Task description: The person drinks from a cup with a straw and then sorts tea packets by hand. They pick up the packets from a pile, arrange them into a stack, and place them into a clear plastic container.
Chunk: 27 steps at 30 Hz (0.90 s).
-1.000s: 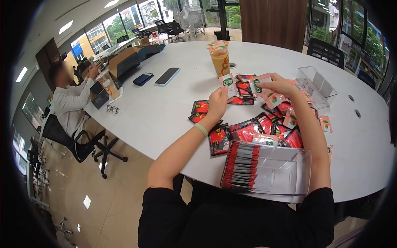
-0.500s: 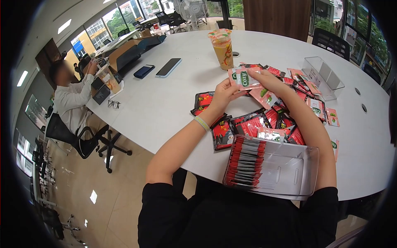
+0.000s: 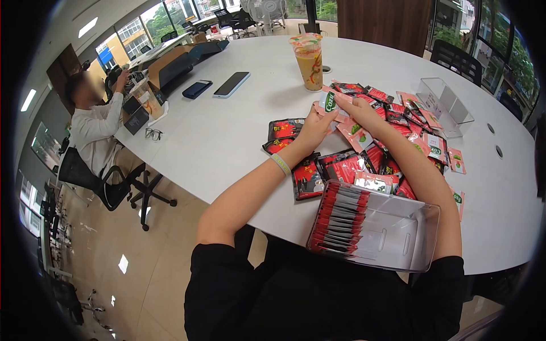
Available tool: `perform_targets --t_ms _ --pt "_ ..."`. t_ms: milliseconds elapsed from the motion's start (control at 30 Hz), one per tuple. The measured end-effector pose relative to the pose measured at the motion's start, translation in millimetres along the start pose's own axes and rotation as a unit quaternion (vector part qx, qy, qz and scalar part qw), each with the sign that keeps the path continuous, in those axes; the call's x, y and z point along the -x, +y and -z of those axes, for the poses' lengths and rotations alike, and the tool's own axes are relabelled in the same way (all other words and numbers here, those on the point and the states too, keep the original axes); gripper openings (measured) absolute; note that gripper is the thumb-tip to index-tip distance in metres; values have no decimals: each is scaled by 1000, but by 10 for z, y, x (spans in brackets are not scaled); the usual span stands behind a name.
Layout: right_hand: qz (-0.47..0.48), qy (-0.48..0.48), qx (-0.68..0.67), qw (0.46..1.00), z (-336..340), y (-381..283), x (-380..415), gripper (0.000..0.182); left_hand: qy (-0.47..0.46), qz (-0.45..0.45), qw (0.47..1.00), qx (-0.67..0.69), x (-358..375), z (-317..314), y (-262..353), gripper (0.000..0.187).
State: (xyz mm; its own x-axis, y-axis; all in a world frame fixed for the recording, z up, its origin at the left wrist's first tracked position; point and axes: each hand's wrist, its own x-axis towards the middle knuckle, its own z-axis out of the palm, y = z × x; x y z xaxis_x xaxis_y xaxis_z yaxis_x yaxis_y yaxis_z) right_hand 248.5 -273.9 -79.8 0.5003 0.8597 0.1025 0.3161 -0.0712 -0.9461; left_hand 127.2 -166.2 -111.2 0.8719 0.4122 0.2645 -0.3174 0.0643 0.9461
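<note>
My left hand [image 3: 314, 128] and my right hand [image 3: 359, 112] both hold a pink packet [image 3: 329, 103] with a white and green label, fingers pinched on its edges. Around and under my hands lies a loose pile of red and black packets [image 3: 343, 166]. Several pink packets [image 3: 434, 146] are mixed in, mostly to the right. Near the table's front edge sits a clear plastic box [image 3: 398, 227], with a row of red packets [image 3: 340, 221] standing in its left part; my right forearm passes over its right side.
On the white table [image 3: 239, 131] stand a drink cup [image 3: 309, 65] and an empty clear holder [image 3: 446, 108]. A phone [image 3: 232, 84], a dark wallet-like object [image 3: 197, 89] and glasses [image 3: 153, 134] lie farther left. A seated person [image 3: 94, 125] is at the far left.
My hands have drawn closer together on the pink packet, which is now tilted and more covered by my fingers. The seated person's raised hands have shifted slightly.
</note>
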Motion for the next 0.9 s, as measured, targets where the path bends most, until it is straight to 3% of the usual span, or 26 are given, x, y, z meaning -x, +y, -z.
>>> perform_targets --t_ms 100,233,267,333,467,533,567,600,700,900 --pt "-7 -23 1 1000 33 54 -64 44 -28 14 998 -48 -77 102 -115 28" --pt "-8 -28 -4 1000 78 177 -122 37 6 -2 993 120 -190 129 -235 27" --pt "11 -45 -61 997 71 104 -91 35 22 3 984 178 -209 184 -215 28" --pt "-36 -43 -43 998 141 -33 -82 33 59 -5 983 172 -69 179 32 31" --pt "-39 10 -153 987 179 -23 -86 33 71 36 975 207 -147 152 89 36" --pt "-63 33 -222 972 188 84 -154 27 121 52 979 152 -188 217 14 36" --pt "-62 14 -245 968 162 86 -150 25 146 62 969 192 -72 82 161 38" --pt "-58 3 -265 963 181 52 -142 23 147 61 968 193 -39 117 158 38" --pt "-75 30 -271 959 132 -87 17 21 34 82 978 191 -99 112 86 41" --pt "2 -81 -153 985 243 98 -163 17 37 113 977 178 -71 115 91 40"
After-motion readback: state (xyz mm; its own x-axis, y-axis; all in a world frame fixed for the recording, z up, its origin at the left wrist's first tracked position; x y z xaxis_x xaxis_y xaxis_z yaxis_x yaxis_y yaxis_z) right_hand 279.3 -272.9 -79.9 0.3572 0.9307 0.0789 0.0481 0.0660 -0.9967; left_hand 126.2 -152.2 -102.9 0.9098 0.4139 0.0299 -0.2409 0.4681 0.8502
